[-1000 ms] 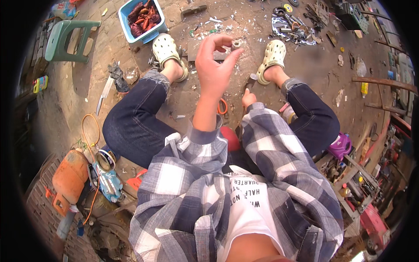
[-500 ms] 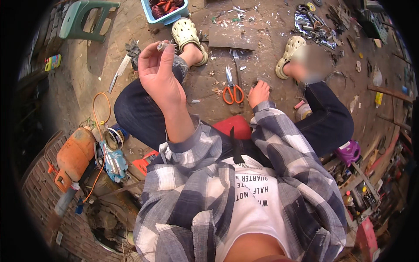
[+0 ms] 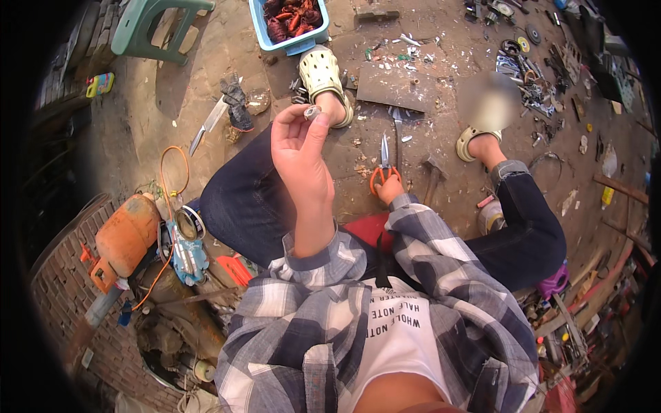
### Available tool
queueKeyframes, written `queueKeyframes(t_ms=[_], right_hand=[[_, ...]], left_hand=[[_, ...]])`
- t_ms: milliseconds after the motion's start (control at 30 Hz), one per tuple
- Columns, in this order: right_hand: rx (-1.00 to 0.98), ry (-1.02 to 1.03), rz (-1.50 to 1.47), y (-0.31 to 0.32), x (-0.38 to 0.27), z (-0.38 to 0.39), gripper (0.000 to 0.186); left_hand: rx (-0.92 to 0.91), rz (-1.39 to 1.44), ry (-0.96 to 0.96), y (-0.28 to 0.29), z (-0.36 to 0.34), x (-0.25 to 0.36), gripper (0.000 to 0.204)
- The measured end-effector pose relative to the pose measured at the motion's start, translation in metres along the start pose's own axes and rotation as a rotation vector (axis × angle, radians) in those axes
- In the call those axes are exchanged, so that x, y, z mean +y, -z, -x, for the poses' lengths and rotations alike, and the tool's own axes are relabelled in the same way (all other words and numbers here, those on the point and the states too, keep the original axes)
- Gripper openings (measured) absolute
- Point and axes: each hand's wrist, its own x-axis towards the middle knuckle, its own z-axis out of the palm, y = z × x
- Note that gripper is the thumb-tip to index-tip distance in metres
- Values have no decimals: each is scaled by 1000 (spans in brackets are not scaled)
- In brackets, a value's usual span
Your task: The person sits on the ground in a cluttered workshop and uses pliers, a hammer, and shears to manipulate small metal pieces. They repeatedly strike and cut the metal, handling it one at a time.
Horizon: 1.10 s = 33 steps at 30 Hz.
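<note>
My left hand point(image 3: 301, 162) is raised over my left knee, pinching a small pale grey, tube-like piece point(image 3: 312, 111) between thumb and fingers. What exactly the piece is, I cannot make out. On the ground between my legs lie scissors point(image 3: 384, 153) with orange handles, blades pointing away from me. My right hand point(image 3: 390, 191) is down on their handles, fingers closed around the right side. A hammer point(image 3: 435, 172) lies just right of that hand. Beyond the scissors, a long thin tool point(image 3: 397, 127) reaches toward a flat metal plate point(image 3: 392, 87).
A blue basin point(image 3: 292, 45) holding reddish-brown coils stands past my left shoe. Left of my knee lie a knife point(image 3: 208, 125) and a dark glove point(image 3: 237, 104). Mixed metal parts point(image 3: 527, 79) spread at far right. An orange gas cylinder point(image 3: 127, 230) is at left, a green stool point(image 3: 155, 31) behind.
My right hand has moved left from the hammer's spot to the scissors' handles, leaving the hammer uncovered. The left hand still pinches the small piece. The view has shifted.
</note>
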Motion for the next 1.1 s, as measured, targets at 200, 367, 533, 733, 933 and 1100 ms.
queueKeyframes(t_ms=[200, 367, 533, 733, 933, 1100], right_hand=[[-262, 10, -341, 65, -20, 3, 69], [-398, 406, -880, 152, -69, 101, 61], [-749, 728, -1081, 239, -81, 230, 87], [-1002, 962, -951, 251, -72, 296, 119], [-1056, 824, -1062, 231, -69, 308, 118], [-1081, 811, -1107, 221, -72, 309, 113]], left_hand=[[-88, 43, 107, -12, 7, -8, 28], [-168, 92, 106, -11, 6, -8, 27], [-397, 454, 150, -6, 7, -4, 22], [-599, 572, 275, -13, 21, 0, 35], [-581, 529, 215, -19, 26, -2, 35], [-611, 515, 158, -15, 27, -2, 34]])
